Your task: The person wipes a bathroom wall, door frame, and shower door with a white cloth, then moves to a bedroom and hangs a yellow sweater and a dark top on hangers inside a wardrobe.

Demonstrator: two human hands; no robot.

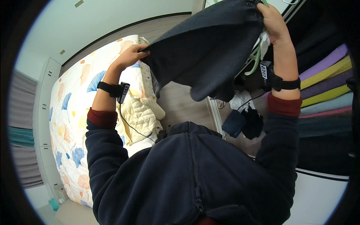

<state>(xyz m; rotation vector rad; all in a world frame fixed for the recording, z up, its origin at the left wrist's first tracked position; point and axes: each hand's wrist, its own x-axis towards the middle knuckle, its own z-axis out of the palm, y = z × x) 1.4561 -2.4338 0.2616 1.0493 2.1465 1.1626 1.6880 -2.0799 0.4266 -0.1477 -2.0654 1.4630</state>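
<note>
A dark knitted garment (202, 53) with ribbed edges and a button is stretched out between my two hands. My left hand (130, 57) pinches its left edge, above the side of the bed. At the upper right, my right hand (274, 24) grips the garment's other end, near the button. Pale green plastic hangers (255, 60) show beside and below my right hand, partly covered by the garment. A small piece of white cloth (264, 42) hangs close to my right wrist. Whether my right fingers also hold a hanger cannot be told.
On the left, a bed with a leaf-print quilt (81, 112) bears a cream quilted garment (139, 118). An open wardrobe at right holds a row of colourful hanging clothes (326, 84). Low in it lie dark folded cloth (234, 123), a black bundle (252, 122) and white cloth (241, 100).
</note>
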